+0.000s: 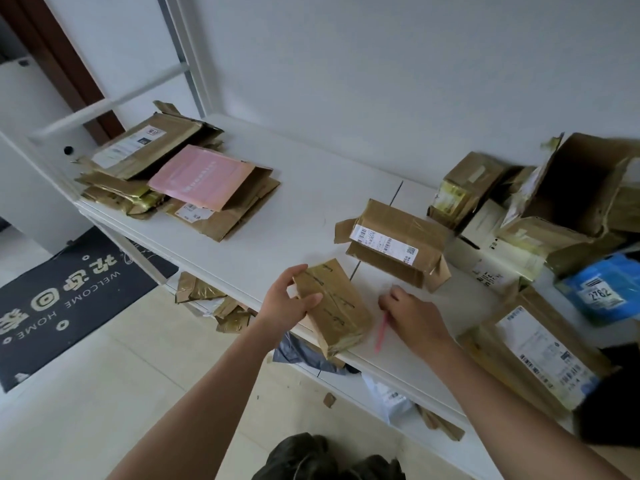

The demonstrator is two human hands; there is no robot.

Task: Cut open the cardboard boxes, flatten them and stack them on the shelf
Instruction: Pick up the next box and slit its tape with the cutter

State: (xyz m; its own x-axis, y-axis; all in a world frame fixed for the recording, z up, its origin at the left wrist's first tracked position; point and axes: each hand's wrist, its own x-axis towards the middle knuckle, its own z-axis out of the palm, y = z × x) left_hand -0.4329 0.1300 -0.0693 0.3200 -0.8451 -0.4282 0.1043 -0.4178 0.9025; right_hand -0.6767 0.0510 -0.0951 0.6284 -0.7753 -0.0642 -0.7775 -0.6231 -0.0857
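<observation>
A small taped brown cardboard box (334, 306) lies at the front edge of the white shelf (294, 209). My left hand (287, 299) grips its left end, thumb on top. Just right of it my right hand (412, 315) holds a thin pink cutter (381, 332), its tip pointing toward me beside the box. A partly opened labelled box (394, 244) lies behind. A stack of flattened boxes (180, 181), one with a pink face, sits at the shelf's left end.
Several unopened and torn boxes (568, 202) crowd the right of the shelf, with a blue parcel (602, 289) and a labelled box (540, 348) near the front. Cardboard scraps (214, 299) lie on a lower level. A dark doormat (65, 299) covers the floor at left.
</observation>
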